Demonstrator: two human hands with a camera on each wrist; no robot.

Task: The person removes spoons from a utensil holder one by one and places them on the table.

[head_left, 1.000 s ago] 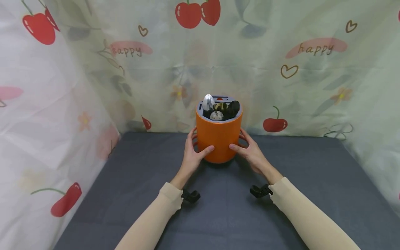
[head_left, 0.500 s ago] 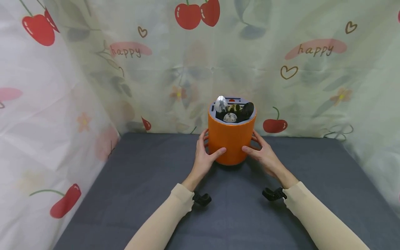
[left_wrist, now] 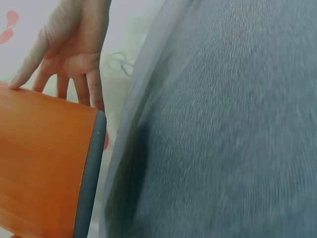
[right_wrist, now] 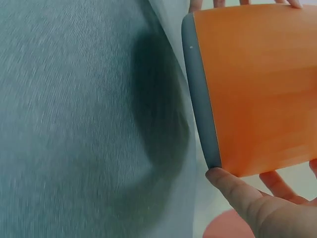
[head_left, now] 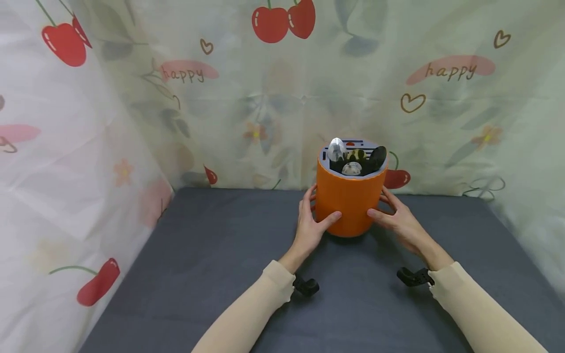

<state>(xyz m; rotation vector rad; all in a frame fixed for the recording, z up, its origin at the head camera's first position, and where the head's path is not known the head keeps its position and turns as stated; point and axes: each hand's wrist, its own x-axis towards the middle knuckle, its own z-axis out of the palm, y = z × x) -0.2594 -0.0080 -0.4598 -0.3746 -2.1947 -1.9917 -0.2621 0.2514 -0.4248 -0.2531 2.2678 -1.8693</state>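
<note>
An orange cylindrical utensil holder stands upright between my hands in the head view. From its grey slotted top poke a shiny metal spoon-like head, a dark rounded head, a pale speckled round one and a yellow-and-black patterned one. My left hand grips its left side, thumb across the front. On the right side my right hand grips it likewise. Both wrist views show its grey base raised off the cloth, a shadow beneath. Most fingers behind it are hidden in the head view.
A dark grey cloth covers the table. Behind it hangs a cherry-printed curtain, close behind the holder, and another white curtain runs along the left side. Black wrist mounts stick out inward below my hands.
Both hands have carried the utensil holder to the right along the back of the table, and slightly nearer. It stays upright, with the grip unchanged.
</note>
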